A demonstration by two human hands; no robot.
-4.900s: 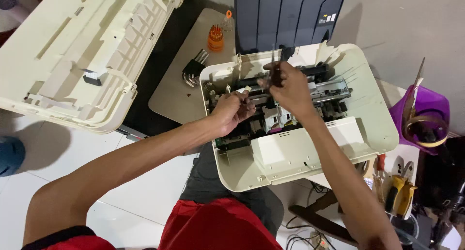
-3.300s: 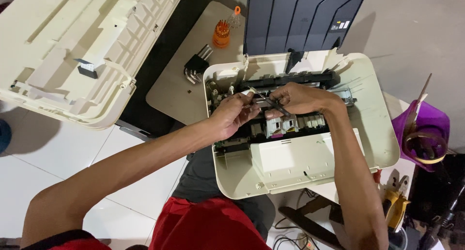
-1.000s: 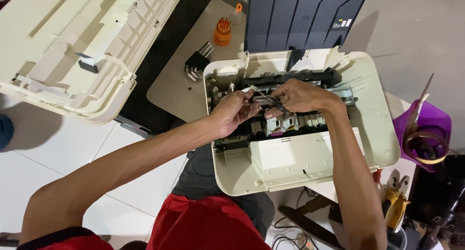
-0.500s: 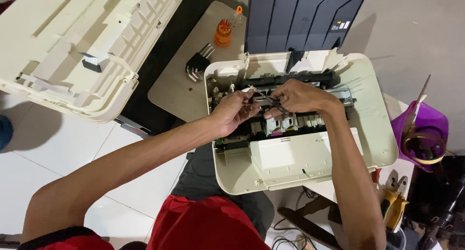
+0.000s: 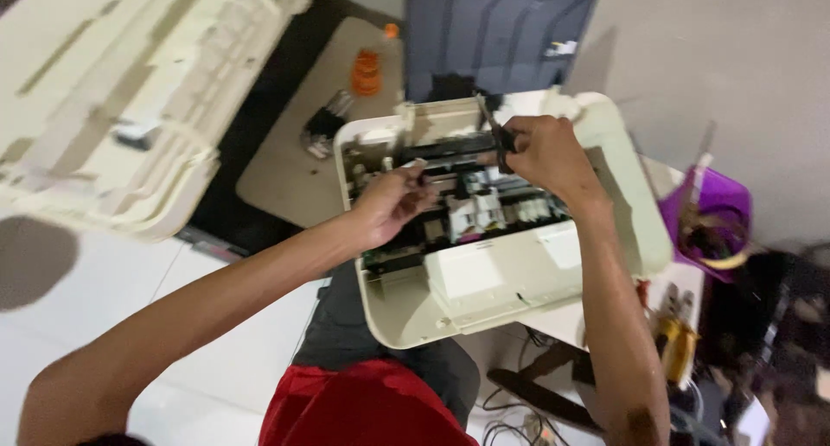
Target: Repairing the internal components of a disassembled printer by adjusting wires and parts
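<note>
Hands over opened cream printer: right hand pinches a thin dark strip at the printer's far edge; left hand, fingers loosely curled, touches the mechanism's left end.

Both arms are bare from wrist to above the elbow, with no sleeves, gloves, watch or rings showing. The left hand and right hand are bare. Red cloth covers the lap.

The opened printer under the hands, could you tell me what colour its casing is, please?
Cream-white; the printer casing shows best in the head view.
</note>
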